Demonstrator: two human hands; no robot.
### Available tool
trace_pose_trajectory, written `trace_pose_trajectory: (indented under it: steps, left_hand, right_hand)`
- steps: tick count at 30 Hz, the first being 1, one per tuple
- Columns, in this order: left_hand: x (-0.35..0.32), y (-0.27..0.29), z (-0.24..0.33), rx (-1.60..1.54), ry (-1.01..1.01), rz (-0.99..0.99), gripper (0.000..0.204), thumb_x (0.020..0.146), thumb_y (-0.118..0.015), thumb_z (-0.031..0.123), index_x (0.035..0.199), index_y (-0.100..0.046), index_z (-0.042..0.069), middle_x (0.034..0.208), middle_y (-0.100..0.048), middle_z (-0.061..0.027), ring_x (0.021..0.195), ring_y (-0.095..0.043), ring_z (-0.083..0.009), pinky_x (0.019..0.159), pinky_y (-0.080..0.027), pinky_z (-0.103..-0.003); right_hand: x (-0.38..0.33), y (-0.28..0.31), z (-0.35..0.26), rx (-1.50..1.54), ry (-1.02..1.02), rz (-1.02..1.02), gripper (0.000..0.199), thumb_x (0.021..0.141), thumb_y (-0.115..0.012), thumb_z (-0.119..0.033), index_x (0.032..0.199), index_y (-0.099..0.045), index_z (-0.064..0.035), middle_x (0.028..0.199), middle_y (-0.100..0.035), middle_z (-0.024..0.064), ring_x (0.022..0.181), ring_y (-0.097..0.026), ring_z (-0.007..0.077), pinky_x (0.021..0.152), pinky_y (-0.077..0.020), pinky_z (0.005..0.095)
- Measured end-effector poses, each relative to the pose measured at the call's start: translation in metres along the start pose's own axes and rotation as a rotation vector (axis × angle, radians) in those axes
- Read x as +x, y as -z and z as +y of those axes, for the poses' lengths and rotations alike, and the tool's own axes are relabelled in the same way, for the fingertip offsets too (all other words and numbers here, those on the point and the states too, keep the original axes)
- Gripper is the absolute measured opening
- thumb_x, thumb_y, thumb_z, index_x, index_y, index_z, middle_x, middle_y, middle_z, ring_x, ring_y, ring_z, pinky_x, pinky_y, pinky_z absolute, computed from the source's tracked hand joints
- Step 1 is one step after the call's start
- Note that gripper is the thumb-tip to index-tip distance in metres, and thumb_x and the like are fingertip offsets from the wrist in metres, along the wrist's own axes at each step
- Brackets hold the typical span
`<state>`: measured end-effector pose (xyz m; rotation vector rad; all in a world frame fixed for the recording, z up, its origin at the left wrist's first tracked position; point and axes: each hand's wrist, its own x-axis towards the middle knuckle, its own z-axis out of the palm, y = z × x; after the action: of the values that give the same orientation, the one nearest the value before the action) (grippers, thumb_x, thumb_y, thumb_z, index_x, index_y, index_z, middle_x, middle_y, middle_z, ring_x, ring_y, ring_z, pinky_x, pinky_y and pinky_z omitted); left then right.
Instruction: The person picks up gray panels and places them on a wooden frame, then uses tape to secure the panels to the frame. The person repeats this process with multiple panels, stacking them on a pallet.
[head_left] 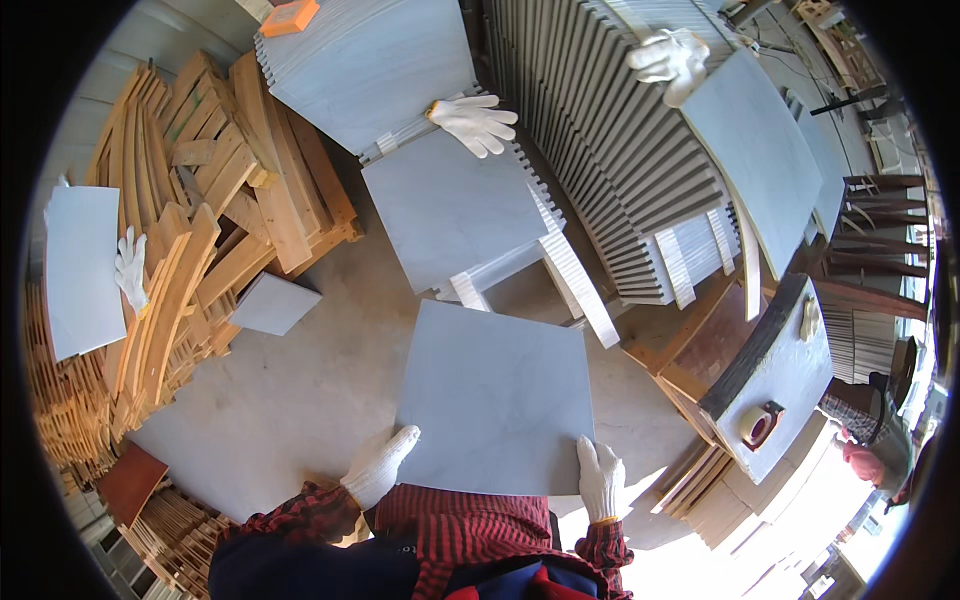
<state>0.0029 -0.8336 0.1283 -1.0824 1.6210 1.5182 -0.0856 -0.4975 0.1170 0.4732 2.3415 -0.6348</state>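
A square grey slab [495, 395], like a stone tile, is held in front of my body. My left hand [382, 470], in a white knit glove, grips its left edge near the lower corner. On the opposite edge, my right hand [602, 482], gloved the same way, holds the lower right side. The undersides of the slab and the fingers beneath it are hidden. Beyond its far edge lies a stack of similar slabs [460, 215], with an empty white glove [475, 122] at its far side.
Tilted slabs stand in a long row [610, 150] at the back right. Wooden pallets and planks [235, 180] are piled on the left. A tape dispenser [762, 425] rests on a dark-edged block [780, 375] at right. Another person [885, 440] is at the far right edge.
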Motion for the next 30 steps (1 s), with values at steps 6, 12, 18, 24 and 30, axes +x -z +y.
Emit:
trace_pose_trajectory:
  steps: [6,12,18,24,30]
  left_hand:
    - [-0.059,-0.154,-0.021,-0.021,-0.146,-0.241,0.033,0.104,-0.058,0.032,0.112,-0.067,0.002,0.094,-0.061,0.0041,0.086,-0.051,-0.0045,0.077,-0.044,-0.023]
    - [-0.109,-0.318,-0.009,0.196,-0.419,-0.524,0.031,0.104,-0.059,0.028,0.112,-0.067,-0.001,0.092,-0.062,0.0034,0.084,-0.051,-0.0034,0.075,-0.043,-0.022]
    - [-0.123,-0.446,0.004,0.406,-0.529,-0.752,0.036,0.103,-0.059,0.035,0.1,-0.065,0.0,0.08,-0.054,0.0035,0.075,-0.045,-0.0056,0.068,-0.04,-0.025]
    - [-0.113,-0.544,0.013,0.483,-0.525,-0.8,0.052,0.104,-0.055,0.042,0.12,-0.062,-0.007,0.107,-0.068,-0.0087,0.098,-0.06,-0.0148,0.092,-0.047,-0.029]
    - [-0.068,-0.651,0.039,0.552,-0.474,-0.767,0.053,0.105,-0.052,0.041,0.128,-0.058,-0.006,0.112,-0.066,-0.0076,0.107,-0.058,-0.0128,0.097,-0.045,-0.029]
  right_hand:
    - [-0.115,0.027,0.209,0.643,-0.121,0.267,0.043,0.1,-0.06,-0.028,0.073,-0.051,0.0036,0.064,-0.041,0.0041,0.064,-0.035,0.0121,0.057,-0.0342,0.0333]
    - [-0.215,0.081,0.336,0.852,-0.223,0.711,0.036,0.103,-0.057,-0.026,0.084,-0.058,0.0043,0.071,-0.046,0.0037,0.068,-0.039,0.0127,0.063,-0.0378,0.0317]
    - [-0.248,0.099,0.432,0.785,-0.357,0.921,0.043,0.102,-0.058,-0.029,0.076,-0.052,0.0055,0.064,-0.04,0.007,0.063,-0.035,0.0137,0.059,-0.0345,0.0343]
    - [-0.204,0.131,0.512,0.891,-0.339,1.008,0.048,0.102,-0.057,-0.034,0.076,-0.051,0.0065,0.063,-0.042,0.0077,0.063,-0.036,0.0134,0.057,-0.0336,0.0356]
    - [-0.13,0.21,0.585,0.816,-0.336,0.947,0.052,0.103,-0.055,-0.039,0.08,-0.059,0.0071,0.062,-0.047,0.0082,0.062,-0.041,0.0153,0.06,-0.038,0.0369]
